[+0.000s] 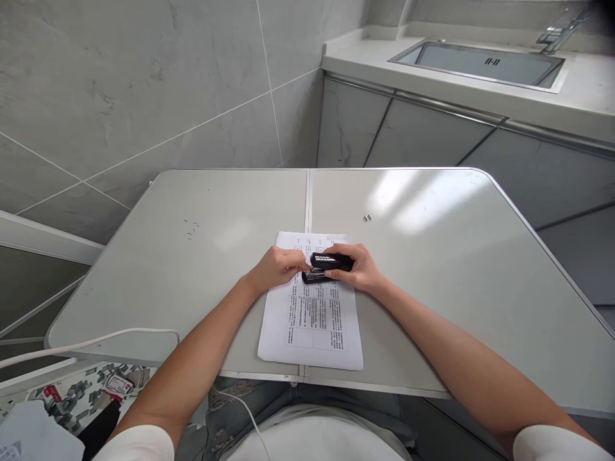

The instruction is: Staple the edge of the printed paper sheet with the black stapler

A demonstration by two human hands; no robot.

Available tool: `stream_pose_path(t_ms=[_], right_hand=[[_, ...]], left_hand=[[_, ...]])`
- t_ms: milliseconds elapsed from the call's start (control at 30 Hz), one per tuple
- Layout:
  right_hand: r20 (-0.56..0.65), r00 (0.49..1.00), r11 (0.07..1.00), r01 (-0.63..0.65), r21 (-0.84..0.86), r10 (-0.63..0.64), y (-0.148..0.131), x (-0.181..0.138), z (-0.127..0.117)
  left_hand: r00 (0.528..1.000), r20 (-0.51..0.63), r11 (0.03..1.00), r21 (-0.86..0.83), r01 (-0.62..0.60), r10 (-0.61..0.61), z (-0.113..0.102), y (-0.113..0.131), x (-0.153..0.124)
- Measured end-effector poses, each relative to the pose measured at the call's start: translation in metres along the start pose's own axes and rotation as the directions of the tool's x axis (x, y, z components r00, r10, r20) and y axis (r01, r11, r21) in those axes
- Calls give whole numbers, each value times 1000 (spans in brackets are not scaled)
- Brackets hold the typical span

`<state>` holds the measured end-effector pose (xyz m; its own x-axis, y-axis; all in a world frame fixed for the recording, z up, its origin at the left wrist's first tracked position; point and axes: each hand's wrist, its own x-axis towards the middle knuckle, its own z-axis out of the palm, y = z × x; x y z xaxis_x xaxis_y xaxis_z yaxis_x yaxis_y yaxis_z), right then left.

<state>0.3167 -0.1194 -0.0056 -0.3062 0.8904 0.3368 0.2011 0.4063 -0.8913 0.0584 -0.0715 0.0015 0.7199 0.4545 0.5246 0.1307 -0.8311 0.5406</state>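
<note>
One black stapler (pixel 330 261): my right hand (pixel 361 269) clasps it, my left hand (pixel 276 266) fingers pinch its front end; printed sheet (pixel 312 320) beneath, on table (pixel 432 256).

One stapler (pixel 330 262), one printed sheet (pixel 312 320), two hands — left hand (pixel 277 267), right hand (pixel 364 270) — one table (pixel 446 256), one sink (pixel 480 64).

Tabletop (pixel 456 256) open right of my right hand (pixel 364 269), left of my left hand (pixel 276 267). Little in my way: scattered staples (pixel 191 226) far left, staple strip (pixel 367 218) far right, white cable (pixel 96 337) over near-left edge.
</note>
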Motion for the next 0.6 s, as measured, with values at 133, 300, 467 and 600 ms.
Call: stream_pose_path(t_ms=[133, 300, 467, 600], right_hand=[[9, 1000, 1000, -4, -15, 4, -2, 0, 0], [20, 1000, 1000, -1, -8, 1, -1, -1, 0], [39, 999, 1000, 1, -24, 0, 0, -1, 0], [18, 1000, 999, -10, -41, 11, -2, -1, 1]], left_hand=[[1000, -8, 1000, 4, -1, 1, 0, 0, 0], [1000, -5, 1000, -3, 11, -11, 0, 1, 0], [1000, 5, 999, -15, 28, -28, 0, 0, 0], [999, 20, 999, 15, 41, -41, -2, 2, 0]])
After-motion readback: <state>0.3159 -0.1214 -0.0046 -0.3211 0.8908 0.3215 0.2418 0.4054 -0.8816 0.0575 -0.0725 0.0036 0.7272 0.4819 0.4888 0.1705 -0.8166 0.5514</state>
